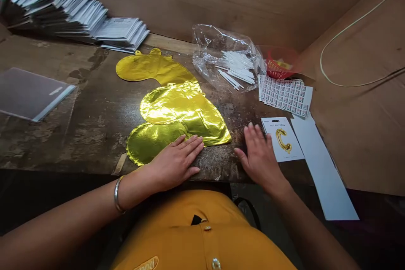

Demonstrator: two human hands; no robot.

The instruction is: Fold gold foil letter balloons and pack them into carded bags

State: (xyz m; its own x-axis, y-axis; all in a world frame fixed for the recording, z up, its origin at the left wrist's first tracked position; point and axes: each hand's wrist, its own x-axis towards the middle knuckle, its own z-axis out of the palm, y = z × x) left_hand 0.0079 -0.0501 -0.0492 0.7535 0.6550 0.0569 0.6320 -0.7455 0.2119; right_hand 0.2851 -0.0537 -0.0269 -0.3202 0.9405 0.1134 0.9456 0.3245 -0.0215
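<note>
Scuffed dark wood of the table (95,109) is carrying everything: the left hand (175,162) is lying open and flat, pinning the gold foil balloon (180,114) at twelve o'clock, while the right hand (259,158) is resting open, fingertips touching the printed card (282,139) at two o'clock.

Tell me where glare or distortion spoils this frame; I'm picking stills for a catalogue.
Head view: strong glare on the gold foil balloon beside the left hand and on the clear plastic bag; wide-angle bending curves the table edge and the stacked packets; the right hand is sharp, evenly lit.
</note>
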